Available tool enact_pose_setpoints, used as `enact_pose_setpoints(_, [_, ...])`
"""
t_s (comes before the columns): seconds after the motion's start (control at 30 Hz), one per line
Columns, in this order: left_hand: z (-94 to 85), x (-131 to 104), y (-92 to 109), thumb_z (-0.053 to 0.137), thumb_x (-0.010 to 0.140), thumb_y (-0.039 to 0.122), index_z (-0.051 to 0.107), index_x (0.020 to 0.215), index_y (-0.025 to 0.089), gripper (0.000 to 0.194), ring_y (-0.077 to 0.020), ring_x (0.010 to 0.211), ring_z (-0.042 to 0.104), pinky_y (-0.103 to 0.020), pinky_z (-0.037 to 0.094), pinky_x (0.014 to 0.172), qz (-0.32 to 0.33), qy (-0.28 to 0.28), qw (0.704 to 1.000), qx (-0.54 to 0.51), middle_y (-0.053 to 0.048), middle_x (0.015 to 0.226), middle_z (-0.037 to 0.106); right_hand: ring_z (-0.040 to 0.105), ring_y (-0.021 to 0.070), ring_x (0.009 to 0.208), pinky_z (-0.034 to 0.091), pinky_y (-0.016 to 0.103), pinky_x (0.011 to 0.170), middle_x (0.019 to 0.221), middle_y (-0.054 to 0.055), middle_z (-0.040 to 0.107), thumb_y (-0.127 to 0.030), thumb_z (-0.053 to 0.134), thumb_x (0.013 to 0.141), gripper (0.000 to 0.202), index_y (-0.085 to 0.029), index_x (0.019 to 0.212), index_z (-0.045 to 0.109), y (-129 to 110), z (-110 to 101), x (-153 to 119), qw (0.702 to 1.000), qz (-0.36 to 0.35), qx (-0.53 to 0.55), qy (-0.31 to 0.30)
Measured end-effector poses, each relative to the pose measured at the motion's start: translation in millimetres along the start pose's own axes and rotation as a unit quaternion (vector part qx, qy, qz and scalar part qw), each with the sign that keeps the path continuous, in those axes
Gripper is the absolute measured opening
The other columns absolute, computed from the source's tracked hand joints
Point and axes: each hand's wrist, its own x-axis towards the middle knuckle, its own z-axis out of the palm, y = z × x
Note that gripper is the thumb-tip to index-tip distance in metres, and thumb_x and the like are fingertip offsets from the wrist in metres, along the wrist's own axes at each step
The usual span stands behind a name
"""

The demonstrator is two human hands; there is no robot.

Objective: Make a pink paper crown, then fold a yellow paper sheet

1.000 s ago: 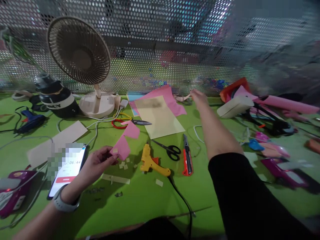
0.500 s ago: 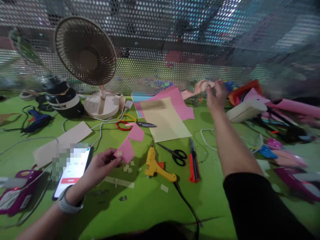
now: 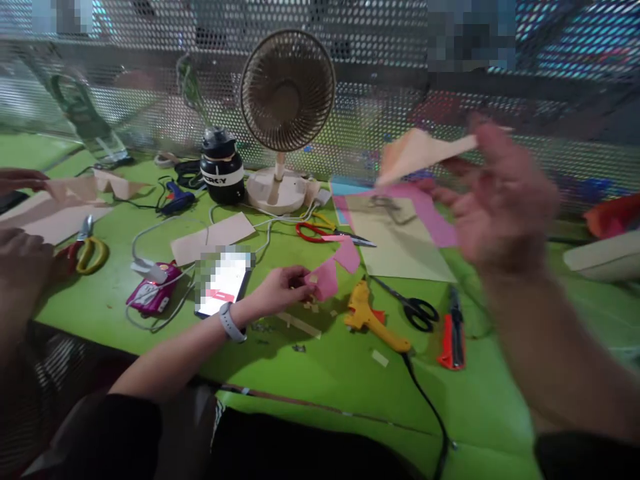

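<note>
My left hand (image 3: 293, 288) pinches a folded strip of pink paper (image 3: 325, 277) low over the table. Raised at the right, my right hand (image 3: 505, 193) is blurred, its fingers closed on a piece of peach paper (image 3: 423, 153). Beneath that paper lie a pale yellow sheet (image 3: 405, 250) and pink and blue sheets. A yellow glue gun (image 3: 373, 317) rests in front of them, beside black scissors (image 3: 420, 312) and a red utility knife (image 3: 454, 333). Scissors with red and yellow handles (image 3: 313, 231) lie behind the pink strip.
A fan (image 3: 287, 100) and a black bottle (image 3: 221, 173) stand along the perforated metal screen. On the left are a phone (image 3: 225, 283), a purple device (image 3: 154, 290) with cables, and a co-worker's hands (image 3: 23, 257) near peach paper and scissors.
The view has swung left, bringing the co-worker's hands into sight. My right hand has come nearer, lifting the peach paper from the back of the table. My left hand keeps the pink strip.
</note>
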Motion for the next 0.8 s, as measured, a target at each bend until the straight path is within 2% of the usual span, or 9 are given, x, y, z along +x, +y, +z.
enact_pose_setpoints(0.1, [-1.2,1,-6,0.068,0.086,0.042,0.065,0.092,0.011,0.031,-0.0151,0.073,0.067,-0.027,0.053,0.068,0.009,-0.008,1.000,-0.009,-0.009,0.085,0.071,0.046,0.0278,0.138,0.050,0.047,0.104,0.159,-0.005,0.037,-0.048,0.067,0.084,0.051,-0.042,0.134,0.059,-26,98,9,0.979,0.022,0.146,-0.143])
enact_pose_setpoints(0.17, [-2.2,2,-9,0.068,0.086,0.042,0.065,0.091,0.012,0.031,-0.0153,0.073,0.067,-0.027,0.053,0.069,0.016,-0.016,1.000,-0.014,-0.009,0.085,0.071,0.040,0.0251,0.142,0.047,0.042,0.109,0.164,-0.004,0.025,-0.045,0.057,0.091,0.059,-0.033,0.147,0.045,-26,166,19,0.954,0.022,0.207,-0.215])
enact_pose_setpoints(0.23, [-2.8,2,-12,0.069,0.084,0.040,0.064,0.091,0.012,0.030,-0.0153,0.072,0.066,-0.027,0.053,0.068,0.025,-0.020,0.999,-0.010,-0.008,0.083,0.070,0.025,0.0196,0.150,0.034,0.036,0.119,0.167,-0.007,0.013,-0.037,0.055,0.092,0.068,-0.030,0.155,0.030,-17,226,29,0.943,0.008,0.173,-0.283])
enact_pose_setpoints(0.3, [-2.7,2,-15,0.069,0.084,0.039,0.065,0.094,0.012,0.030,-0.0156,0.070,0.066,-0.027,0.052,0.066,0.035,-0.021,0.999,-0.002,-0.007,0.082,0.070,0.013,0.0173,0.153,0.029,0.036,0.121,0.165,-0.018,0.005,-0.029,0.054,0.092,0.069,-0.040,0.155,0.028,-3,271,35,0.924,0.029,0.097,-0.367])
enact_pose_setpoints(0.37, [-2.0,3,-18,0.070,0.083,0.037,0.065,0.098,0.011,0.031,-0.0163,0.069,0.067,-0.027,0.052,0.064,0.039,-0.017,0.999,0.001,-0.007,0.081,0.070,0.007,0.0215,0.154,0.016,0.041,0.125,0.163,-0.023,0.013,-0.027,0.058,0.091,0.063,-0.047,0.148,0.039,7,291,35,0.905,0.012,0.009,-0.426])
enact_pose_setpoints(0.47, [-0.5,3,-18,0.071,0.082,0.032,0.064,0.095,0.011,0.025,-0.0169,0.068,0.068,-0.028,0.053,0.064,0.036,-0.011,0.999,-0.001,-0.008,0.079,0.070,0.019,0.0276,0.152,0.018,0.053,0.123,0.161,-0.008,0.033,-0.025,0.061,0.090,0.053,-0.039,0.140,0.055,9,271,22,0.905,-0.017,-0.021,-0.424])
enact_pose_setpoints(0.53, [0.2,2,-16,0.070,0.082,0.025,0.064,0.090,0.012,0.016,-0.0177,0.073,0.070,-0.028,0.056,0.068,0.034,0.005,0.999,0.007,-0.007,0.081,0.072,0.043,0.0276,0.141,0.035,0.053,0.115,0.155,0.000,0.044,-0.026,0.059,0.091,0.044,-0.035,0.133,0.062,1,233,4,0.895,-0.002,-0.001,-0.445])
enact_pose_setpoints(0.63, [0.0,2,-10,0.069,0.079,0.019,0.068,0.085,0.015,0.008,-0.0206,0.085,0.072,-0.028,0.058,0.073,0.037,0.030,0.998,0.033,-0.003,0.084,0.074,0.059,0.0238,0.124,0.046,0.049,0.107,0.135,0.002,0.064,-0.029,0.063,0.090,0.033,-0.034,0.121,0.071,-14,160,-33,0.888,-0.023,-0.012,-0.459])
enact_pose_setpoints(0.8, [-2.4,7,-2,0.067,0.083,0.023,0.066,0.091,0.013,0.013,-0.0137,0.072,0.070,-0.026,0.058,0.070,0.012,0.005,1.000,-0.004,-0.004,0.081,0.074,0.068,0.0231,0.100,0.053,0.045,0.091,0.106,0.003,0.073,-0.028,0.061,0.092,0.020,-0.034,0.105,0.075,-18,62,-86,0.941,0.039,-0.145,-0.304])
